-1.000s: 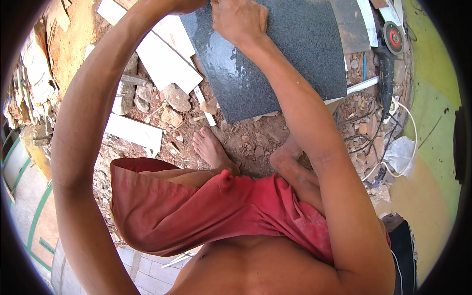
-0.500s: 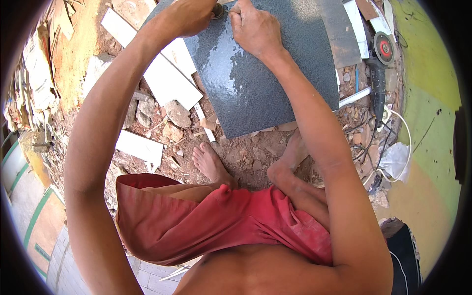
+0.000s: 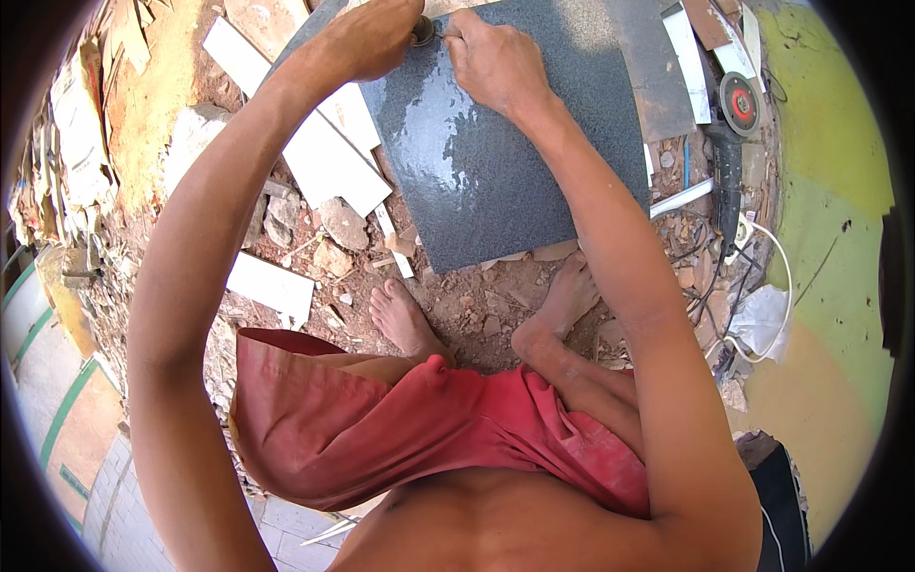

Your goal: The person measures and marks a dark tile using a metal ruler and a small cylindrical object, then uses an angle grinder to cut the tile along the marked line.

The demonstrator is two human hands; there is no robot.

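Note:
A dark grey speckled stone slab (image 3: 534,191) lies in front of my feet, with a shiny wet patch on its left half. Over its far part, my left hand (image 3: 372,40) is closed, and a small round dark metal piece (image 3: 422,30) shows at its fingers. What else the left palm holds is hidden. Just right of that piece, my right hand (image 3: 498,63) is closed in a pinch, knuckles up, close to the slab. Something thin sticks out at its fingertips toward the metal piece, too small to name.
An angle grinder (image 3: 728,157) with a round disc lies right of the slab, near a white cable (image 3: 789,262) and a plastic bag (image 3: 762,315). White tile pieces (image 3: 335,162) and stones (image 3: 343,223) litter the ground on the left. My bare feet (image 3: 405,315) stand before the slab's near edge.
Both hands sit slightly lower in the picture, still close together over the slab's far part. The whole view has shifted a little; the grip of each hand looks the same.

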